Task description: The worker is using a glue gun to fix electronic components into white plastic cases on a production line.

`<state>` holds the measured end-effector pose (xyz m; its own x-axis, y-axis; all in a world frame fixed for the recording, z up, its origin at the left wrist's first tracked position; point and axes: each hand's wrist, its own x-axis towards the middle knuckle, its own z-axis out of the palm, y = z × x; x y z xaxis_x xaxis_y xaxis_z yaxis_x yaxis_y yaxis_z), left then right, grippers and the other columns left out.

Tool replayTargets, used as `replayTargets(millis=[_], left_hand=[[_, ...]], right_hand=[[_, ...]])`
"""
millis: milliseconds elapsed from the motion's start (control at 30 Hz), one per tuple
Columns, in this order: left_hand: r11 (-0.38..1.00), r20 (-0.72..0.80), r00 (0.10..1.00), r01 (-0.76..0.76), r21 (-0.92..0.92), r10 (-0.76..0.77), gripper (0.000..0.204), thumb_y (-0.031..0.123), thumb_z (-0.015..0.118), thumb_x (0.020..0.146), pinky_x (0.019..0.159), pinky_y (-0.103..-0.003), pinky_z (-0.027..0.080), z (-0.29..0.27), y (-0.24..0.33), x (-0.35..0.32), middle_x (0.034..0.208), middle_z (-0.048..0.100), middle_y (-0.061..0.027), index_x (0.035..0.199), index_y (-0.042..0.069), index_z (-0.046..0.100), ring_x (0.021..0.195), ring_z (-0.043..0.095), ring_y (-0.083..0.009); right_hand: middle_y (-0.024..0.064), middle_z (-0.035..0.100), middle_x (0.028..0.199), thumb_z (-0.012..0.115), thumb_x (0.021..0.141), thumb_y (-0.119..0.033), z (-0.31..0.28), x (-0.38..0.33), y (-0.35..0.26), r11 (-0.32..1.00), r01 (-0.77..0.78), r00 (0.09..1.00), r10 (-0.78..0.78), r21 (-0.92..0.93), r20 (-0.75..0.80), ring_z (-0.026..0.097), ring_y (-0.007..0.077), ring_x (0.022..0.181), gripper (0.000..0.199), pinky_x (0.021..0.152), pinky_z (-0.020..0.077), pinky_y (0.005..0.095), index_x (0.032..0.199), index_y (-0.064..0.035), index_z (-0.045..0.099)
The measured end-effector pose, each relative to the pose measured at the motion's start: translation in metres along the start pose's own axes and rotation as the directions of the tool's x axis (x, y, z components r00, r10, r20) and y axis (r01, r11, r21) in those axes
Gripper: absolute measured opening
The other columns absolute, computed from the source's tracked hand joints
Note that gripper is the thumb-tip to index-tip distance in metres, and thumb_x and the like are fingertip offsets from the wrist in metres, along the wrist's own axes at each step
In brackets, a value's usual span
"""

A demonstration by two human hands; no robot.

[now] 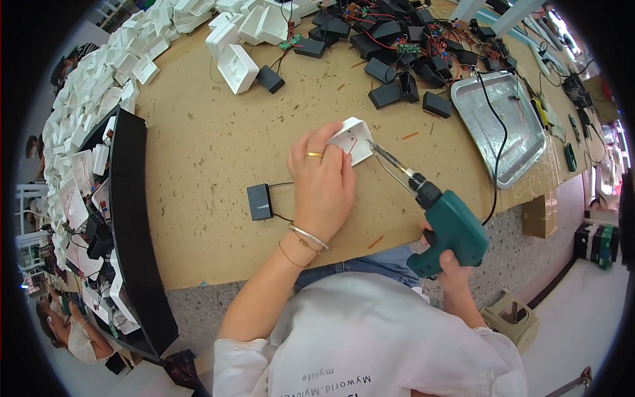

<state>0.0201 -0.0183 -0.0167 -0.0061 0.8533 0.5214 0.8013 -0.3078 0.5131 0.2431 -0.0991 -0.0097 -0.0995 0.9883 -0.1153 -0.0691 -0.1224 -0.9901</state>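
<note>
My left hand is closed on a small white plastic case, steadying it on the table. Its open side shows, and a thin red wire runs near my fingertips. My right hand grips the handle of a green soldering gun, its fingers partly hidden behind the tool. The gun's metal tip points left and reaches the right edge of the case's opening; whether it touches anything there I cannot tell. Beside my left wrist lies a small black box, with thin black cables running from it under my hand.
A brown board covers the table. White cases are heaped at the far left, above a black bin of wired parts. Black boxes with wires pile up at the back. A metal tray sits right, crossed by the gun's black cord.
</note>
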Motion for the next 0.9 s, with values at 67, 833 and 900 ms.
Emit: replayTargets(millis=[67,833,900], left_hand=[[0.999,-0.019,0.999,0.034,-0.036,-0.035,0.012,0.0,0.059,0.074,0.09,-0.042,0.034,0.001,0.0,0.0,0.118,0.052,-0.0114,0.071,0.001,0.047,0.101,0.045,-0.0334],[0.999,-0.079,0.997,-0.024,0.034,0.027,0.008,0.003,0.065,0.073,0.084,-0.04,0.042,-0.002,-0.001,-0.004,0.112,0.055,-0.0096,0.079,-0.001,0.062,0.103,0.05,-0.0306],[1.0,-0.081,0.997,-0.003,0.024,0.005,0.007,0.003,0.065,0.072,0.083,-0.039,0.042,-0.001,-0.001,-0.002,0.111,0.055,-0.0098,0.077,-0.001,0.061,0.1,0.049,-0.0306]], right_hand=[[0.0136,0.058,0.102,0.066,0.074,-0.054,0.0,-0.001,0.001,0.997,-0.032,0.999,0.031,-0.076,-0.017,0.055,0.0165,0.08,0.072,0.07,0.0453,0.0289,0.115,0.0035,0.051],[0.0163,0.057,0.106,0.064,0.074,-0.055,0.002,-0.001,0.009,0.999,0.039,0.999,-0.038,0.036,-0.007,0.055,0.0145,0.079,0.075,0.066,0.0469,0.0269,0.117,0.0048,0.05],[0.0158,0.057,0.106,0.064,0.075,-0.054,0.002,0.0,0.009,0.999,0.032,0.999,-0.032,0.01,0.009,0.055,0.0145,0.078,0.074,0.066,0.0467,0.0269,0.117,0.0048,0.049]])
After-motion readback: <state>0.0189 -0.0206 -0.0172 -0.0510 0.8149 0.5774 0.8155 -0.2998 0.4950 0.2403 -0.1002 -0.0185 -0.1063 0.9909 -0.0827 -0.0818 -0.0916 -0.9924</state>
